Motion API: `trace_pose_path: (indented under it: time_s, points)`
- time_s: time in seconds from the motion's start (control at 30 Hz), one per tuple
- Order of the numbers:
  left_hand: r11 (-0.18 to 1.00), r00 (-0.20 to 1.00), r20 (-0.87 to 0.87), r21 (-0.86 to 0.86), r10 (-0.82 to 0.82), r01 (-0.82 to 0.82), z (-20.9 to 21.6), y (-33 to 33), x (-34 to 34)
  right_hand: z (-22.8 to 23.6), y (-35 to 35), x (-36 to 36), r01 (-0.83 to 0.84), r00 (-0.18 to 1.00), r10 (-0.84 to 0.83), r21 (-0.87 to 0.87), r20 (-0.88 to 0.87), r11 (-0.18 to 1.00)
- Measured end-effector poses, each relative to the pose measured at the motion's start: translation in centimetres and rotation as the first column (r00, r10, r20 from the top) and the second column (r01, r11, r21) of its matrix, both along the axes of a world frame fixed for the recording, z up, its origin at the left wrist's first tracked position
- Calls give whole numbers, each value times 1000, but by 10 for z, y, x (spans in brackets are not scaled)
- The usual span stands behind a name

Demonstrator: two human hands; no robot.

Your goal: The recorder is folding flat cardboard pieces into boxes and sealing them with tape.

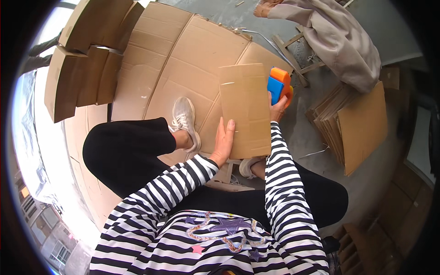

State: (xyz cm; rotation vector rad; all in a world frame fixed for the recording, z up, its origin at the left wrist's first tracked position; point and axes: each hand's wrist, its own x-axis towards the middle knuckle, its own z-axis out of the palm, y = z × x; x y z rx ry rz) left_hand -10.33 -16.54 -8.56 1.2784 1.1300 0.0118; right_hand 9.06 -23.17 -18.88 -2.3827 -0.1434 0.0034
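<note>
A tan cardboard box (246,110), one broad face turned up, stands between my hands above my lap. My left hand (223,142) grips its lower left edge, fingers lying along the side and thumb close to them. On the box's right side my right hand (277,110) is wrapped round an orange and blue tape dispenser (280,87), held upright beside the upper right edge. The box hides part of my right hand's fingers. Whether the dispenser touches the box I cannot tell.
Large cardboard sheets (160,55) cover the floor ahead. Stacked boxes (85,82) stand at the left. A bundle of flat cardboard (362,130) leans at the right, near a wooden stool frame (298,43). Another person's beige-clad arm (334,36) reaches in at top right.
</note>
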Motion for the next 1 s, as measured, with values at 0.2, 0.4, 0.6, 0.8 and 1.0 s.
trace_pose_path:
  time_s: [0.2, 0.4, 0.6, 0.8, 1.0]
  points:
    - [880, 994, -21, -464, 107, -105, 39, -64, 23, 92, 42, 57, -683, 687, 695, -138, 212, 717]
    - [794, 971, 186, -607, 153, -9, 14, -74, 18, 202, 34, 62, -859, 450, 876, -182, 174, 478]
    - [727, 751, 74, -203, -656, 655, 94, 20, -12, 283, -19, 35, -932, 350, 934, -129, -71, 339]
    - [992, 814, 566, 74, -127, 103, 158, 120, 13, 300, -29, -8, -942, 329, 919, -2, -216, 337]
    - [923, 683, 667, 18, -298, 385, 153, 127, 18, 308, -25, -30, -921, 348, 893, 72, -286, 382]
